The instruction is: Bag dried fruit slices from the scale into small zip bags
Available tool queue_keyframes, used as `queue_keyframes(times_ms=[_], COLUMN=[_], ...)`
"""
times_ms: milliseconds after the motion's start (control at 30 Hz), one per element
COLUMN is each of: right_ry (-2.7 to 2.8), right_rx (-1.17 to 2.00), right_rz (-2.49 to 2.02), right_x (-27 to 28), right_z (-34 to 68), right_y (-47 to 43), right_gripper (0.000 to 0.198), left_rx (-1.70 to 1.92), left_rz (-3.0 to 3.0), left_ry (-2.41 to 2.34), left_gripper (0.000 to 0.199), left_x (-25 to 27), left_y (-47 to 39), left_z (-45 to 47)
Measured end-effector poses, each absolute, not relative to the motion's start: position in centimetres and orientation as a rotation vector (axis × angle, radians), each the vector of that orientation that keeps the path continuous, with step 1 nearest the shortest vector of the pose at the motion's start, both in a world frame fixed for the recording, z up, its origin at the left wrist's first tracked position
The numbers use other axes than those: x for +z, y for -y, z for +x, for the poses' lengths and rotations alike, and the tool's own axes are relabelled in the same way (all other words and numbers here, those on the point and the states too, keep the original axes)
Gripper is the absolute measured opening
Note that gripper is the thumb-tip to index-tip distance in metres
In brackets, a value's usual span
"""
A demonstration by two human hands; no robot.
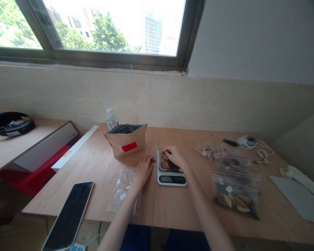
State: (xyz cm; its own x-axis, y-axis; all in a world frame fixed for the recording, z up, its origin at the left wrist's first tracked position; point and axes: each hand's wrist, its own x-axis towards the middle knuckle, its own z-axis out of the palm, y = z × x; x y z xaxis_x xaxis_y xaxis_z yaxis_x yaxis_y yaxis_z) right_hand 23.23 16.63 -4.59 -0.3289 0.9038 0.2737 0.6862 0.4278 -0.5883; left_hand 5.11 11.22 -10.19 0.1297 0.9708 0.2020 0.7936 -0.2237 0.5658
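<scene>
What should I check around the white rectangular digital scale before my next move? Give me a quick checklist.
1. White rectangular digital scale flat on the light brown wooden table: ok.
2. Flat, brown, dried-looking slices on the scale's plate: ok.
3. Right grip off the scale: not ok; the fingers are at the slices, over the plate.
4. Dark rectangular display readable: cannot tell; any digits are too small to make out.
5. Brown paper pouch with a red label upright, mouth open: ok.
6. Left grip holding the small brown piece: cannot tell; it lies by the fingertips.
</scene>
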Motion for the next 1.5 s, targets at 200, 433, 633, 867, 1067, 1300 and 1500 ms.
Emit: queue_keyframes(times_ms=[200,433,633,867,1067,1300,1500], right_ry=[1.713,1.182,0.923,0.957,1.01,1.037,1.054], right_rx=[0.403,0.531,0.678,0.703,0.67,0.676,0.663], right_rz=[-1.294,-1.491,-1.431,-1.434,-1.449,-1.455,-1.484], right_x=[-5.0,-11.4,-12.1,-12.7,-12.8,-12.8,-13.0], right_z=[27.1,30.9,31.1,31.5,31.6,31.5,31.5], right_y=[-11.4,-3.7,-3.2,-3.2,-3.0,-3.1,-3.1], right_gripper=[0.025,0.027,0.026,0.027,0.027,0.026,0.028], left_rx=[0.812,0.944,1.138,1.097,1.076,1.284,1.416], left_rz=[2.023,1.807,1.641,1.875,2.011,2.003,1.932], left_ry=[-1.749,-1.805,-1.695,-1.539,-1.478,-1.559,-1.748], left_gripper=[0.01,0.016,0.019,0.015,0.012,0.019,0.018], left_x=[-10.1,-10.1,-9.5,-8.6,-8.1,-6.2,-4.9], left_y=[-11.1,-10.2,-9.2,-10.4,-11.7,-9.9,-7.6], left_z=[4.9,5.1,5.4,7.7,9.5,7.3,3.7])
